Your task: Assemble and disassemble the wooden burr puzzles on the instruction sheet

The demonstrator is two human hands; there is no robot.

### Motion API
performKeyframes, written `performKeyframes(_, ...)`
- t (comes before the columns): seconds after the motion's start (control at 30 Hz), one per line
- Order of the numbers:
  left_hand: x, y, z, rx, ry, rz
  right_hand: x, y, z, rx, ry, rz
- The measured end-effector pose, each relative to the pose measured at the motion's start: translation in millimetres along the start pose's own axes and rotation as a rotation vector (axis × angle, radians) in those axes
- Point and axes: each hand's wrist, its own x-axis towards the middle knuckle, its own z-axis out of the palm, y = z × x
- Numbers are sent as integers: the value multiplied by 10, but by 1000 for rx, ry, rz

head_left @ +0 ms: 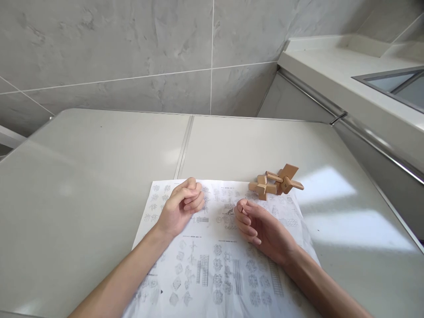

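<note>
My left hand (184,204) rests on a large printed paper sheet (208,234), its fingers curled into a loose fist with the thumb over them. Nothing shows in it. On the sheet's right half lies my right hand (261,227), palm turned inward, fingers bent and the thumb tip against the index finger; I see no object in it. Just beyond the right hand are interlocking wooden puzzle pieces: a small cross-shaped one (263,187) on the sheet's far edge and a bigger one with a flat slanted block (287,179) touching or close beside it.
The pale folding table (109,159) has a seam running away from me. Grey wall tiles (132,44) stand behind it. At the right, a white counter (331,66) with a metal-framed inset (397,84) rises above the table. Light glares on the table's right side.
</note>
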Motion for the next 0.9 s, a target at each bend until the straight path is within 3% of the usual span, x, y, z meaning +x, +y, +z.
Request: performKeyframes(0.9, -2, 3, 2, 11, 10, -8, -18, -18, 38, -19, 18, 13)
